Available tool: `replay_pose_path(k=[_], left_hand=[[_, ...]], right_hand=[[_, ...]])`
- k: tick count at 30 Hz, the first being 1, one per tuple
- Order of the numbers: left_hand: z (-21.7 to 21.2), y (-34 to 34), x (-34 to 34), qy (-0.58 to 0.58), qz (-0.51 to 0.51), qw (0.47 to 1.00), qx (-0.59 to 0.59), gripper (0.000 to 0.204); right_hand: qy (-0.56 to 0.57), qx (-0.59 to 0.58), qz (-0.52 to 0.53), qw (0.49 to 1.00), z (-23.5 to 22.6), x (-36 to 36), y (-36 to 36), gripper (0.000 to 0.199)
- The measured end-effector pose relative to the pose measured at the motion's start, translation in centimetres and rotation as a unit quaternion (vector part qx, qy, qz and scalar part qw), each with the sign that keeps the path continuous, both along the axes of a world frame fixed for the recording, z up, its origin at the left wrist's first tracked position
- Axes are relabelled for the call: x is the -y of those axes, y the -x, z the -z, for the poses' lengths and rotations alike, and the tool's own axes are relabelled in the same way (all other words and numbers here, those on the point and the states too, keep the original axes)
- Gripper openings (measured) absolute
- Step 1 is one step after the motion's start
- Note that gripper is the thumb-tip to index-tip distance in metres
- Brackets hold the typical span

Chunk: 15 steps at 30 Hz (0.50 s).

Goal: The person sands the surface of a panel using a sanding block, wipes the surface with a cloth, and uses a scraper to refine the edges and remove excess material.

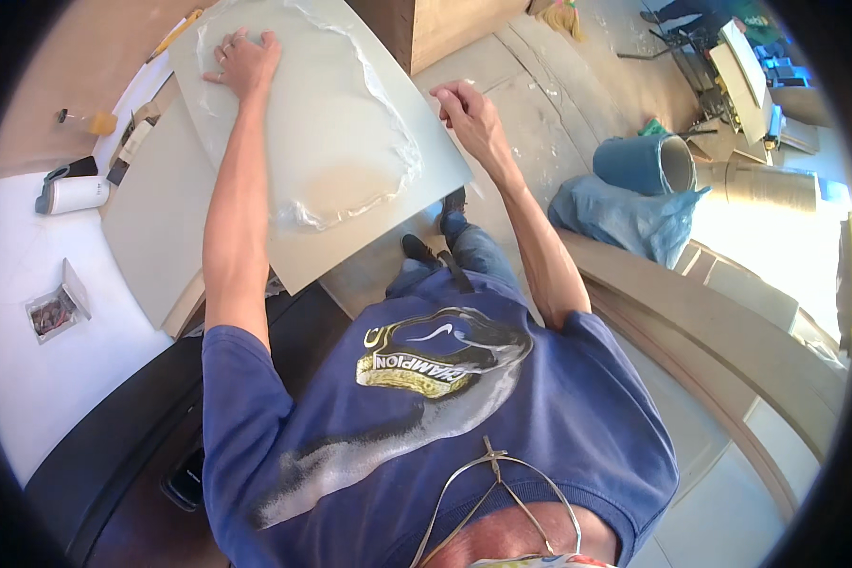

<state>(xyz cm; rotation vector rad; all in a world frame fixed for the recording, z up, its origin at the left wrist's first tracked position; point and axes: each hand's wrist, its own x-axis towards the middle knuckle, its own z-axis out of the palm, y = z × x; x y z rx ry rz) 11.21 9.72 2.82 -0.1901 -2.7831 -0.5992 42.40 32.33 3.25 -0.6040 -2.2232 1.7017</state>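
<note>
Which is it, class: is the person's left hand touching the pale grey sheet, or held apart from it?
Touching. The head view shows the left hand pressed flat, fingers spread, on the far part of the pale grey sheet, with no gap under the palm.

Workshop (boards [151,227], rolled sheets [646,163], dusty floor [559,114]).

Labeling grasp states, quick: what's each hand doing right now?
Left hand: open, pressed flat on the clear film covering the grey panel.
Right hand: fingers curled at the panel's right edge; whether it grips cannot be told.
</note>
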Motion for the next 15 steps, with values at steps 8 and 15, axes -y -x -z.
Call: replay_pose_path(k=[8,15], left_hand=[[-0.8,-0.4,0.4,0.001,-0.029,1.000,-0.003,0.062],[-0.8,-0.5,-0.8,-0.005,-0.031,0.999,-0.008,0.059]], right_hand=[[-0.037,0.027,-0.026,0.999,0.1,1.0,3.5,0.030],[-0.091,-0.047,-0.010,0.995,1.3,0.0,14.6,0.035]])
